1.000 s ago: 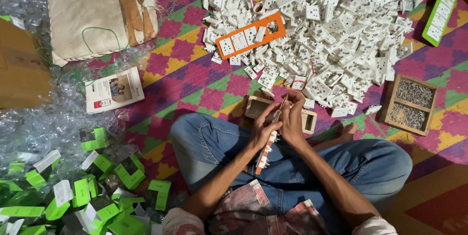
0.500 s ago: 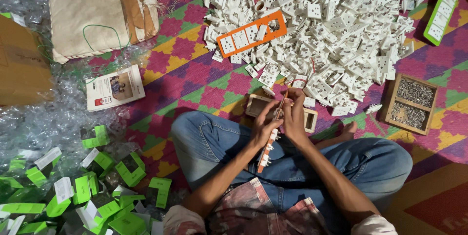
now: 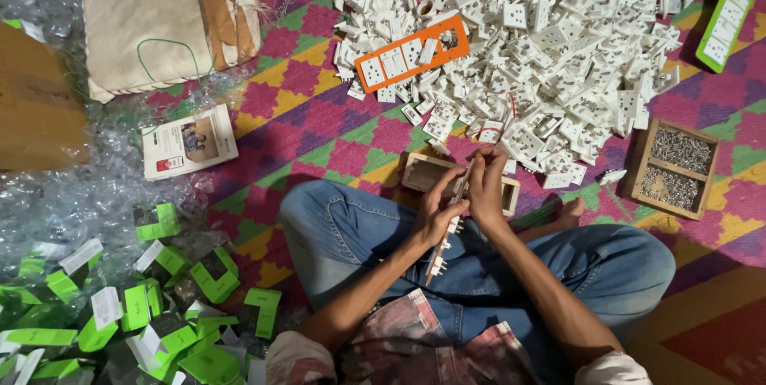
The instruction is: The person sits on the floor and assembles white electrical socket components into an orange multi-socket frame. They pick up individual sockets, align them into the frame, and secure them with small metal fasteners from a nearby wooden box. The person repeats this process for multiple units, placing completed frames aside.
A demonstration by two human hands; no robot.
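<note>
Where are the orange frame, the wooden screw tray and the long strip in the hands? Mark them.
orange frame (image 3: 411, 51), head view, on its orange lower edge.
wooden screw tray (image 3: 672, 168), head view, on the middle divider.
long strip (image 3: 437, 256), head view, on the lower part below the left hand (image 3: 440, 209).

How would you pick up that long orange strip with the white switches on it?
The orange strip lies flat and slanted on the pile of white sockets. Probably best to come from above and pinch across its narrow width near the middle, with fingers on the two long edges. Its long shape would tip if held at one end, and loose pieces crowd both ends.
</note>
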